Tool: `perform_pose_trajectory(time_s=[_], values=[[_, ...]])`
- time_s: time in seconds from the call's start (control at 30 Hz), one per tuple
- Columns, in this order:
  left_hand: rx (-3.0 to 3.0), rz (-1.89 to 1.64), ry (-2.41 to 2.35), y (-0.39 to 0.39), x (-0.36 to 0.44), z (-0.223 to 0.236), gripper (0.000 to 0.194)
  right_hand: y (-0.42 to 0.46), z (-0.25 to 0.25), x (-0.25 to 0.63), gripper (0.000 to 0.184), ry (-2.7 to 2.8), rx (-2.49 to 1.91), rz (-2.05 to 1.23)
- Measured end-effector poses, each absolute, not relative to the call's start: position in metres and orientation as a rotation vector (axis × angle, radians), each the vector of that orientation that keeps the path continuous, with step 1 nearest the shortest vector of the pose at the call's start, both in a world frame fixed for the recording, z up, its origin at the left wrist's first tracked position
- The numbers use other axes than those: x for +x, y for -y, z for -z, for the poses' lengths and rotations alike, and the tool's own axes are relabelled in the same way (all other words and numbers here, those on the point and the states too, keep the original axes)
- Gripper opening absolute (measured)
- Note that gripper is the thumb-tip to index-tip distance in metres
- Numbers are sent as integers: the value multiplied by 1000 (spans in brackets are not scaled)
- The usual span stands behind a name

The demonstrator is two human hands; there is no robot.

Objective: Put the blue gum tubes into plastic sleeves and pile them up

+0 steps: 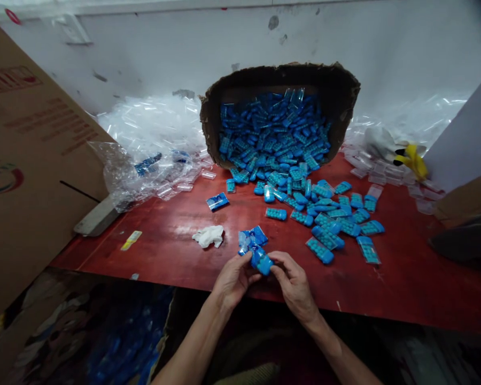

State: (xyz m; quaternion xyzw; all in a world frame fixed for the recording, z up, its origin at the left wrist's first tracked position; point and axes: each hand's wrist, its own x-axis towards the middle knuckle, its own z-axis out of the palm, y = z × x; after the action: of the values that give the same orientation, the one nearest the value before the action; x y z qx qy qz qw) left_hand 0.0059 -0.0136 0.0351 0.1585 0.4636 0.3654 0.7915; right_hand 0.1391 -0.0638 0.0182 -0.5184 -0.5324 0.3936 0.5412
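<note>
Red table — both hands pinching one blue packet

The large brown cardboard carton was cut off at the left edge; the small blue packet was partly hidden behind fingers.

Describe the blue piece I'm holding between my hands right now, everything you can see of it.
The blue piece is small, rounded and oblong, glossy like plastic, apparently in clear film. It sits tilted over the near edge of the red table, pinched between the left hand and the right hand, fingertips on both ends. Just behind it lies a crumpled blue-and-clear wrapper cluster, seemingly touching it. Finer surface detail is too small to tell.
</note>
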Motion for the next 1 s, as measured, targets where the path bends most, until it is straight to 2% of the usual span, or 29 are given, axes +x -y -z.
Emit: perform_pose_trajectory(time_s=[0.13, 0.27, 0.47, 0.57, 0.63, 0.77, 0.87, 1.0], values=[[419, -777, -951, 10, 4, -40, 17, 63, -28, 145, 20, 1379, -1188, -851], [549, -682, -845, 11, 3, -40, 21, 63, -31, 147, 28, 1407, -1154, -913], [510, -632, -637, 16, 1, -39, 27, 50, -32, 155, 64, 1081, -955, -1438], [497, -603, -581, 18, 1, -35, 33, 46, -36, 160, 61, 1071, -830, -1689], [499, -600, -566, 20, 2, -33, 33, 44, -39, 162, 55, 1085, -804, -1741], [484, -703, -584, 23, 7, -33, 21, 44, -39, 160, 43, 1195, -891, -1607], [455, -762, -629, 26, 11, -34, 17, 46, -31, 155, 44, 1232, -973, -1412], [436, -790, -638, 31, 15, -36, 19, 47, -23, 152, 46, 1185, -957, -1393]])
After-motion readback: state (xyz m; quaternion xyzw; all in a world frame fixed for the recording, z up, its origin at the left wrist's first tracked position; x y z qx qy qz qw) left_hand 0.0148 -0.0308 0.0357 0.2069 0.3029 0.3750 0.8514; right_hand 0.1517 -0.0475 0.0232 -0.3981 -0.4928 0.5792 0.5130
